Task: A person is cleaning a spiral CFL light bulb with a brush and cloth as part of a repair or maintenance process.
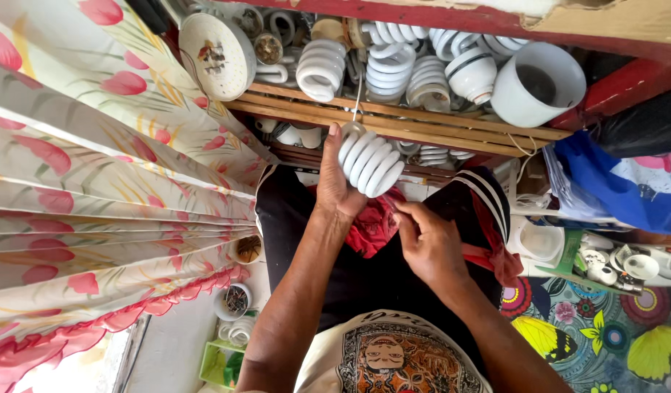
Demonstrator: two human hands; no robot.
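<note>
I see the left hand point(335, 185) closed around the white spiral lamp point(370, 163), its long axis tilted up toward the wooden shelf point(394, 120) just above, while the right hand point(426, 240), fingers pinched together, sits just below the lamp's lower end.

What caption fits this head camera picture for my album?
Left hand holds a white spiral bulb; right hand pinches red cloth.

The far wooden shelf point(394, 116) is crammed with spiral lamps point(321, 67). A floral curtain point(95, 182) crowds the left; clutter fills the right.
</note>
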